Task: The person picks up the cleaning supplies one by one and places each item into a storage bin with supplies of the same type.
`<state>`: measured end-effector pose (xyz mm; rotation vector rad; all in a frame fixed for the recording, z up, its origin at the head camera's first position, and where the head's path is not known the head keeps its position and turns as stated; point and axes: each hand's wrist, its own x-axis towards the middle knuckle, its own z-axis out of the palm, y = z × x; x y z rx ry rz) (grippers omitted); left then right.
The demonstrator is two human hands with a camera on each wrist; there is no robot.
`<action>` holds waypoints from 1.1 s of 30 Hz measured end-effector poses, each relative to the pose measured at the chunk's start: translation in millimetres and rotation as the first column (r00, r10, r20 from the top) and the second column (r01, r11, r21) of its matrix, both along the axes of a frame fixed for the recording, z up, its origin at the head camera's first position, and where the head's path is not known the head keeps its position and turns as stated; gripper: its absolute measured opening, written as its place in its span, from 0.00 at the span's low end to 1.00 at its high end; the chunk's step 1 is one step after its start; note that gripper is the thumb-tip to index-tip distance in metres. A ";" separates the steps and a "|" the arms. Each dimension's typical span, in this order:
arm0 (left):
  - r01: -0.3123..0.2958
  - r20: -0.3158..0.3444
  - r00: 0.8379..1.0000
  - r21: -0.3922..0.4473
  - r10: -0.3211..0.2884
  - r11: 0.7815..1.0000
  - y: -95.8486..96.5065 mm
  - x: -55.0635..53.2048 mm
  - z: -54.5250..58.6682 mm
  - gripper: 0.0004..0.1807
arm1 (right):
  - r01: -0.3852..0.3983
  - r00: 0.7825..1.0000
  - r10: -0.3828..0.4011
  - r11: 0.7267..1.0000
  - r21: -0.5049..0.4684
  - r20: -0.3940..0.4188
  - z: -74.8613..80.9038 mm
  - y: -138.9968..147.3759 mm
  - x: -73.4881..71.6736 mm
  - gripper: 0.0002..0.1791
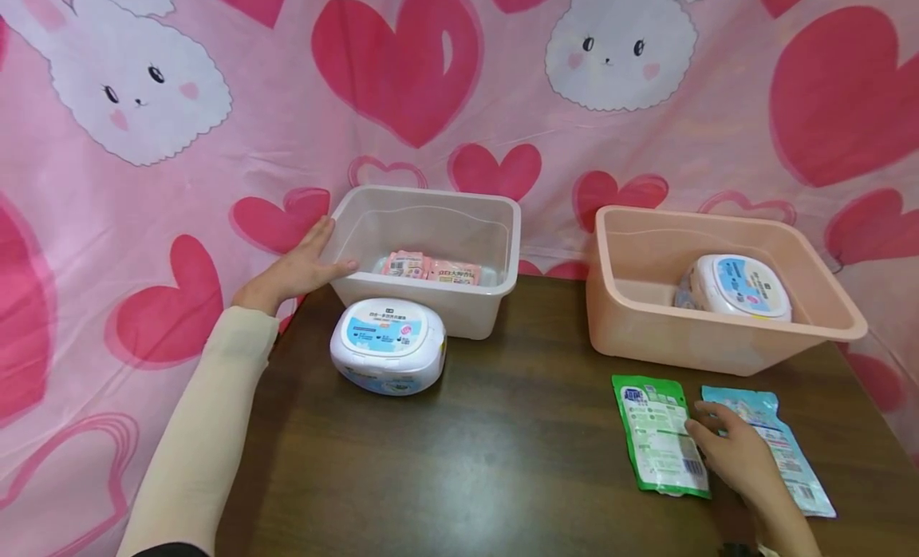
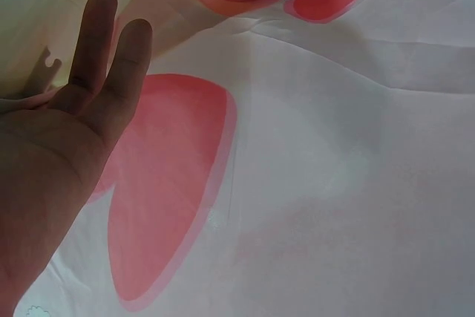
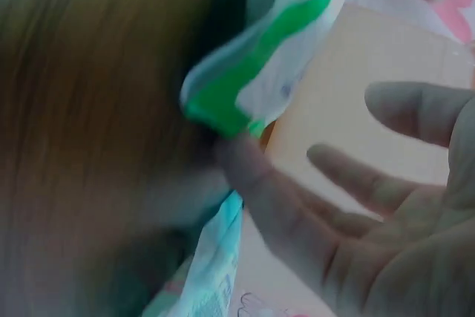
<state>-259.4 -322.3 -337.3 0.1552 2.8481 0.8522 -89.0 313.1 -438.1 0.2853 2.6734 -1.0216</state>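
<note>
My left hand (image 1: 290,270) is at the left end of a light grey bin (image 1: 459,308), fingers straight along its side and thumb at the front rim. Pink packets (image 1: 454,272) lie inside that bin. Just in front stands a white tub (image 1: 391,357) with a blue label. My right hand (image 1: 743,457) reaches over a light blue pouch (image 1: 804,477) that it partly hides. Its fingertips are right at the edge of a green-and-white pouch (image 1: 656,437). In the right wrist view the fingers are spread and loosely bent beside that pouch's edge.
A peach bin (image 1: 668,345) stands at the back right, holding another white tub (image 1: 743,286) with a blue label. Both bins are on a dark wooden table (image 1: 474,453). Behind them hangs a pink cloth (image 1: 287,94) printed with hearts and rabbits.
</note>
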 end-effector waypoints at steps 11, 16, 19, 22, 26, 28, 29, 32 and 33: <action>0.000 -0.011 1.000 -0.003 0.000 1.000 -0.2 0.3 0.8 0.64 | 0.335 0.939 -0.331 0.824 -0.458 0.092 -12.3 -12.6 0.7 0.37; 0.009 -0.011 1.000 -0.009 -0.009 1.000 -0.1 -0.3 1.0 0.63 | 0.432 0.894 -0.381 0.598 -0.675 0.234 -12.5 -12.8 -4.8 0.42; 0.009 -0.006 1.000 -0.006 -0.009 1.000 0.8 0.6 1.4 0.64 | 0.432 0.901 -0.295 0.535 -0.726 0.319 -10.6 -12.4 -7.4 0.44; 0.008 -0.006 1.000 -0.008 -0.008 1.000 1.4 1.0 1.2 0.64 | 0.362 0.932 -0.208 0.538 -0.761 0.296 -13.3 -15.2 -8.5 0.31; 0.013 -0.008 1.000 -0.013 -0.013 1.000 1.5 0.1 0.4 0.64 | 0.244 0.970 -0.156 0.596 -0.765 0.187 -19.0 -21.8 -9.3 0.16; 0.014 -0.007 1.000 -0.012 -0.014 1.000 1.1 -0.5 -0.1 0.64 | 0.208 0.978 -0.132 0.619 -0.758 0.160 -19.8 -25.1 -9.4 0.25; 0.015 -0.006 1.000 -0.012 -0.015 1.000 0.9 -0.7 -0.3 0.64 | 0.194 0.981 -0.120 0.623 -0.758 0.153 -19.6 -26.8 -9.4 0.29; 0.019 -0.009 1.000 -0.011 -0.019 1.000 -0.2 -1.5 -0.5 0.63 | 0.148 0.988 -0.055 0.586 -0.796 0.144 -18.9 -30.3 -10.2 0.38; 0.018 -0.010 1.000 -0.013 -0.018 1.000 -0.5 -1.8 -0.4 0.63 | 0.134 0.989 -0.028 0.565 -0.814 0.143 -18.7 -31.0 -10.8 0.40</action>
